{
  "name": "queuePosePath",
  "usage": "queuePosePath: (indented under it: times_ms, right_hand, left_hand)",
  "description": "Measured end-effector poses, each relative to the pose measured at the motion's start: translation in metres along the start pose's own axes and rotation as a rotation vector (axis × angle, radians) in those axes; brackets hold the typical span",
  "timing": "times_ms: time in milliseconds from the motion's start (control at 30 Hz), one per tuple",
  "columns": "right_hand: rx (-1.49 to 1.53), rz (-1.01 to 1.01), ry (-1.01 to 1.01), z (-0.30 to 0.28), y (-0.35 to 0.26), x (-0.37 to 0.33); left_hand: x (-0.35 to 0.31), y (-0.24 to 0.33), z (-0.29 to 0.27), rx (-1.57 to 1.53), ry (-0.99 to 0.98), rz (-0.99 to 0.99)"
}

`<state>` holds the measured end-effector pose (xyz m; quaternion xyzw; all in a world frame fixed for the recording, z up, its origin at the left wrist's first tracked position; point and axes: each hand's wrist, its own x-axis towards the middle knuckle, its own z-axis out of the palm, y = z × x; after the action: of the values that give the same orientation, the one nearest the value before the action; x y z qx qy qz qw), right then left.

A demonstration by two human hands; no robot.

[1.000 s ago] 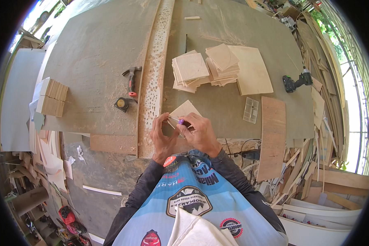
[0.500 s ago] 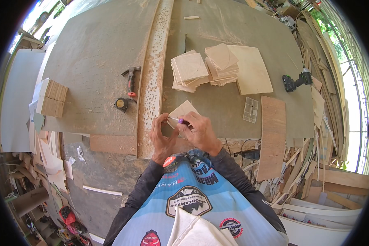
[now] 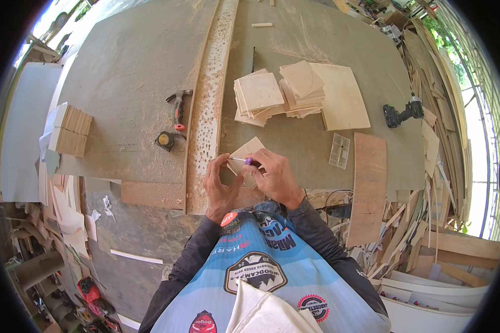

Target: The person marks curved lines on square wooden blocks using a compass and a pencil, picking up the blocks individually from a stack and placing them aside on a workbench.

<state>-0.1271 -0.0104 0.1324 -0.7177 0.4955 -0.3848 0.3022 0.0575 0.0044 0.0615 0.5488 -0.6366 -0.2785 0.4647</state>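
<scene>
Between the fingers of my right hand (image 3: 275,176) is a small screwdriver (image 3: 251,162) with a purple handle. Its thin shaft points left, across a square plywood piece (image 3: 246,149) at the near edge of the table. My left hand (image 3: 220,186) is curled round the left side of this piece, index finger at its corner by the screwdriver's tip and thumb lower on its edge. Whether a small screw sits at the tip is too fine to tell. Fingers hide the near part of the piece.
Beyond my hands stand stacks of square plywood pieces (image 3: 259,91) and a larger panel (image 3: 341,97). A hammer (image 3: 178,111) and tape measure (image 3: 164,140) lie left of a dusty, speckled strip (image 3: 208,94). To the right are a divided clear case (image 3: 339,151), a long board (image 3: 368,188) and a cordless driver (image 3: 403,112).
The view has shifted very slightly. Both hands keep nearly the same place and hold, with the screwdriver still across the plywood piece.
</scene>
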Motion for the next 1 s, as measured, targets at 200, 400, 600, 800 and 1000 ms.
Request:
queuePosePath:
  times_ms: [200, 400, 600, 800, 1000]
  right_hand:
    - [-0.074, -0.076, 0.002, -0.005, 0.005, 0.008]
    - [-0.102, -0.185, -0.062, -0.017, 0.022, 0.038]
    - [-0.102, -0.257, -0.238, -0.031, 0.033, 0.074]
    - [-0.081, -0.32, -0.381, -0.03, 0.036, 0.109]
    - [-0.095, -0.338, -0.435, -0.033, 0.035, 0.117]
  left_hand:
    - [0.0, 0.001, -0.001, 0.004, -0.006, -0.004]
    - [0.001, 0.005, -0.003, -0.007, -0.012, -0.038]
    - [-0.001, -0.003, 0.001, -0.018, 0.015, -0.031]
    - [-0.002, -0.003, 0.003, -0.031, 0.041, -0.025]
    - [-0.003, -0.005, 0.004, -0.044, 0.01, -0.035]
